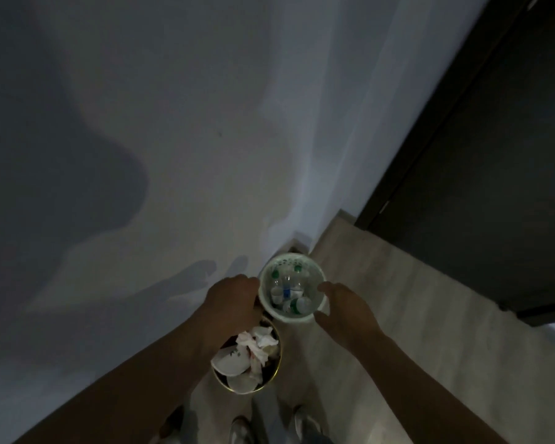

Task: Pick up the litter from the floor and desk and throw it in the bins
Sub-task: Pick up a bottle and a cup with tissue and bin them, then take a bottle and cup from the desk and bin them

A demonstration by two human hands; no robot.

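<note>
Two round bins stand on the floor against the wall. The white bin (289,259) holds several clear plastic bottles (291,294) with green caps. Nearer to me, the dark bin with a gold rim (278,363) is full of crumpled white paper and wrappers (256,345). My left hand (234,299) is against the white bin's left side, fingers curled down and hidden. My right hand (343,307) is at its right rim, thumb and fingers spread apart. Nothing loose shows in either hand.
A pale wall (173,139) fills the left and top, meeting the light tiled floor (414,315) in a corner behind the white bin. A dark door (481,187) stands at the right. My shoes (305,423) are just behind the bins. The light is dim.
</note>
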